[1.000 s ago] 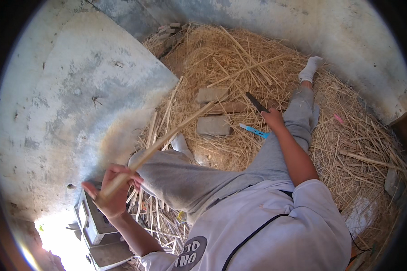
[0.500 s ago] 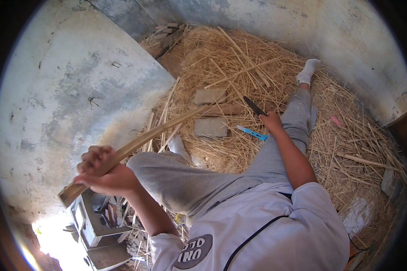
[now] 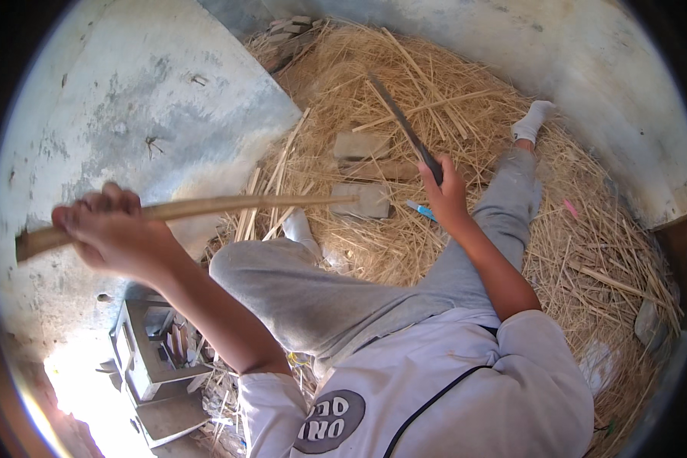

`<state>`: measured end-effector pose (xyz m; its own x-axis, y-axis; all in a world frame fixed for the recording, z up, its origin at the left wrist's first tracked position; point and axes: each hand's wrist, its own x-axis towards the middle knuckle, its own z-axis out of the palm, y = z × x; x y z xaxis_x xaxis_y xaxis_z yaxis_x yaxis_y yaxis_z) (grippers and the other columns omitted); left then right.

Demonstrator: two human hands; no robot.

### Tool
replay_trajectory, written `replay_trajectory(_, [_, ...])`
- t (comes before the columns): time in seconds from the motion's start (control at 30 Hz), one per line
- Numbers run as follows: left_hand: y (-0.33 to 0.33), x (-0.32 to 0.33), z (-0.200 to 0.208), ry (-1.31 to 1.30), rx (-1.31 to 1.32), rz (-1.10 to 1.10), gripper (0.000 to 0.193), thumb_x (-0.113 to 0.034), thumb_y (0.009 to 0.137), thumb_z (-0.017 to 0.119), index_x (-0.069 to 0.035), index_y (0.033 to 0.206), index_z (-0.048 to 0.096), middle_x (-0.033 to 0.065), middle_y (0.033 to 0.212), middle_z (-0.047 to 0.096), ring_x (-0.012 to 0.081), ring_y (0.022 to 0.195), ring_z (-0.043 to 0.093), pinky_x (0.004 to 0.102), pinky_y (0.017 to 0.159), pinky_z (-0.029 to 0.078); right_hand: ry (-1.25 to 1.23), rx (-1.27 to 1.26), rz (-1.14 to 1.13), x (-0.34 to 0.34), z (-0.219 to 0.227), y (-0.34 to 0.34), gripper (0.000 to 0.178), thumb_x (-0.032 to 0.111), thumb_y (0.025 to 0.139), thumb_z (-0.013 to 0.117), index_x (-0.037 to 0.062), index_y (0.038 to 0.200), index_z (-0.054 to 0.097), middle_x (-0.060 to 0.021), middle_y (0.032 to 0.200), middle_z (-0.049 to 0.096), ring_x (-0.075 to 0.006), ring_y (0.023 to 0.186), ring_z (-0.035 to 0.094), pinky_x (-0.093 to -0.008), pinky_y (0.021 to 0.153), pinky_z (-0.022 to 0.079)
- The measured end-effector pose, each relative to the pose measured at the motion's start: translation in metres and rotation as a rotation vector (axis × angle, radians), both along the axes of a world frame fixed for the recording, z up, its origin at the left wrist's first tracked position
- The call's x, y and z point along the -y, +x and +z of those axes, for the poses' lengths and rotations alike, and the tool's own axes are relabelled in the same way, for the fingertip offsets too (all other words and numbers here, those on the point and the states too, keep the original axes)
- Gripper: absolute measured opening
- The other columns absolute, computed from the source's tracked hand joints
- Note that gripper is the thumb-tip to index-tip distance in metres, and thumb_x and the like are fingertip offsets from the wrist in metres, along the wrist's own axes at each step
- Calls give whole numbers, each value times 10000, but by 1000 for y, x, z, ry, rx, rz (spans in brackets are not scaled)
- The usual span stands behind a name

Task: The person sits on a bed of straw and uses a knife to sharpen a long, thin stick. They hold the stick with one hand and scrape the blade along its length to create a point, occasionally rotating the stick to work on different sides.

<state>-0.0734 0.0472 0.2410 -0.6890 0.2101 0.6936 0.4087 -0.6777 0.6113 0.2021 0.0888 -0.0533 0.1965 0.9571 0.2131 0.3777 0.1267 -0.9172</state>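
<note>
Bamboo or wood strip [image 3: 240, 203]: long, pale and narrow, with a slight bow, wider at the left end and tapering to the right. It is held aloft across the left half of the view; its thin tip overlaps the lower block [image 3: 371, 201] in the picture, and contact there cannot be told. Behind its left part stands a wall panel [image 3: 214, 114], smooth, pale and mottled grey. The upper block [image 3: 362, 145] and lower block are rectangular, grey and flat-faced. Knife [image 3: 398, 116]: straight, dark, long-bladed. Floor covering: dry, tangled shavings [image 3: 588, 229].

Left hand [image 3: 111, 229]: blurred, fingers wrapped around the strip near its wide end. Right hand [image 3: 444, 192]: clamped on the knife handle, blade angled up and to the left. A blue cutter [image 3: 420, 210] lies just beside the right wrist, partly hidden.

Compared with half a second earlier, the left hand and wide end sit higher and farther left, the strip is nearer horizontal, and more of the knife blade shows.
</note>
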Motion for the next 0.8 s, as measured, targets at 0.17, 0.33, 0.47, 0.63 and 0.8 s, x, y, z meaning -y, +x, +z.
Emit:
replay_trajectory(0.17, [-16,-47,8,-38,24,73,283,-245,1039,437,16,961,515,-12,607,392,73,480,374,260,411,249,257,-403,48,-16,3,-56,295,323,1033,469,31,989,460,-30,663,508,-99,565,472,-287,546,407])
replay_trajectory(0.33, [-19,-65,15,-77,20,93,299,-259,1032,448,32,1011,516,2,580,405,91,482,400,271,418,284,-176,-298,158,19,-132,-101,315,323,1031,432,19,1088,491,-171,948,628,-274,880,629,-411,796,462])
replay_trajectory(0.47, [-37,-74,13,-97,21,96,321,-253,1026,430,47,1080,529,8,587,412,101,488,420,268,423,307,-706,440,467,33,-140,-99,407,399,1006,423,39,1174,512,-190,1047,660,-357,1004,642,-508,861,466])
replay_trajectory(0.63, [-45,-78,14,-97,55,119,276,-245,1019,443,23,989,505,27,620,423,129,508,420,302,454,317,-667,388,486,22,-149,-106,419,409,992,449,24,1118,553,-207,1013,665,-365,977,656,-513,835,485])
replay_trajectory(0.8, [-63,-84,12,-116,83,133,305,-257,1022,449,40,1051,512,19,622,427,123,505,412,304,456,318,-923,-144,539,-25,-112,-106,475,474,984,469,11,1009,571,-136,696,626,-276,611,632,-435,623,505])
